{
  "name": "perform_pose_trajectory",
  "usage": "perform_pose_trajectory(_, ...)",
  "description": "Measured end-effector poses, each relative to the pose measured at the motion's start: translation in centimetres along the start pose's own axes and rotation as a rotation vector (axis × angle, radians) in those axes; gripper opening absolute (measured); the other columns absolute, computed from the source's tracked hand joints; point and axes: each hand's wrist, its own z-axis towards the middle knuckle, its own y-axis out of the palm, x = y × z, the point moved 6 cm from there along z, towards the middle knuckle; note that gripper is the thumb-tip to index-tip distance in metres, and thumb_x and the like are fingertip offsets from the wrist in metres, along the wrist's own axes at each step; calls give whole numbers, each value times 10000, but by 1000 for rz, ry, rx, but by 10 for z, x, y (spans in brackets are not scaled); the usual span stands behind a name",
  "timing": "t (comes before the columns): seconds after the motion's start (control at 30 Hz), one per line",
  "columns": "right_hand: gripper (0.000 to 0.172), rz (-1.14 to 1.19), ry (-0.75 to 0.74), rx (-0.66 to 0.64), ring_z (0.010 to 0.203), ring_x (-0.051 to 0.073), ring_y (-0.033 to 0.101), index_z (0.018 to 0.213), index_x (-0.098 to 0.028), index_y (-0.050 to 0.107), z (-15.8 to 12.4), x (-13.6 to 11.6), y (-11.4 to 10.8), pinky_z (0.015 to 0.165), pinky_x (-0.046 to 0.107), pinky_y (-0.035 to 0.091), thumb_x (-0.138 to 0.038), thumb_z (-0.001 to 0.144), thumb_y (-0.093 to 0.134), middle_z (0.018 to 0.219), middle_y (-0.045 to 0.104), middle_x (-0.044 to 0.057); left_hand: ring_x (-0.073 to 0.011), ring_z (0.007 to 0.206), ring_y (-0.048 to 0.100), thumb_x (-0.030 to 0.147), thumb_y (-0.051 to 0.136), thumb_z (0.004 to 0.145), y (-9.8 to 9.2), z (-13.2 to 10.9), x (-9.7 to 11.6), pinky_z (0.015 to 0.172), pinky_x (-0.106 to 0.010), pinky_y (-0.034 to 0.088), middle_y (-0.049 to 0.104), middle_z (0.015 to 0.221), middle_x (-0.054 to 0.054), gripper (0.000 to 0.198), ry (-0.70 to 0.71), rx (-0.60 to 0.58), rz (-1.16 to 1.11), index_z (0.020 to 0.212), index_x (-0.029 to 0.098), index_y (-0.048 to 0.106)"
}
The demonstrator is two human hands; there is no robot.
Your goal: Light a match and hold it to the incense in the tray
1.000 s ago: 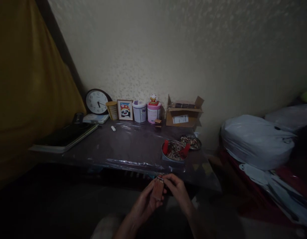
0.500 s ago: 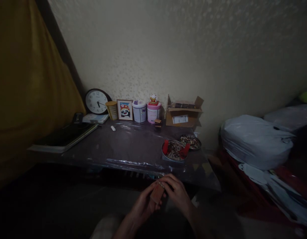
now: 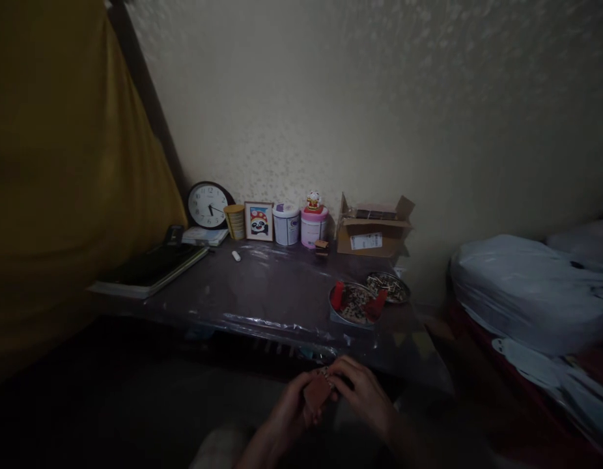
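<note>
My left hand (image 3: pixel 286 417) is closed around a small reddish-brown matchbox (image 3: pixel 317 391), held low in front of the table's near edge. My right hand (image 3: pixel 363 396) is curled over the box's top end, fingertips pressing on it where match ends show. On the table beyond stand two round metal plates: the nearer plate (image 3: pixel 354 305) holds speckled bits and two red pieces, the farther plate (image 3: pixel 388 286) holds several matchsticks.
A dark table (image 3: pixel 272 293) under clear plastic carries a clock (image 3: pixel 208 205), a tin, a framed picture (image 3: pixel 259 221), two tubs, an open cardboard box (image 3: pixel 374 229), and a book (image 3: pixel 152 270) at left. Yellow curtain at left, grey bundle (image 3: pixel 531 293) at right.
The view has shifted, so everything sits a little right and lower. My right hand has closed down over the matchbox's open end; the box now tilts flatter and lower.
</note>
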Motion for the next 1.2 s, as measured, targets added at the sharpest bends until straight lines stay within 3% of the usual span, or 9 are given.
perform_pose_trajectory(0.23, 141, -19, -4, -31, 762, 133, 582, 743, -212, 597, 1, 2, 1, 707, 225, 425, -226, 861, 523, 784, 593, -13, -78, 348, 483, 318, 418, 805, 0, -2, 0, 357, -174, 304, 674, 578, -71, 331, -34, 31, 43, 877, 85, 642)
perform_pose_trajectory(0.67, 132, -13, -18, -63, 792, 137, 586, 771, -222, 611, -1, -1, 2, 724, 229, 425, -194, 857, 514, 825, 612, -10, -78, 357, 449, 334, 463, 746, 1, -5, 0, 380, -193, 262, 665, 573, -63, 313, -52, 55, 110, 813, 93, 652)
perform_pose_trajectory(1.2, 84, -57, 9, -65, 750, 131, 580, 769, -229, 589, -4, 5, 5, 693, 222, 420, -182, 817, 539, 786, 602, -31, -79, 325, 440, 338, 456, 719, -2, -2, -4, 361, -196, 240, 660, 565, -66, 329, -55, 87, 146, 846, 95, 638)
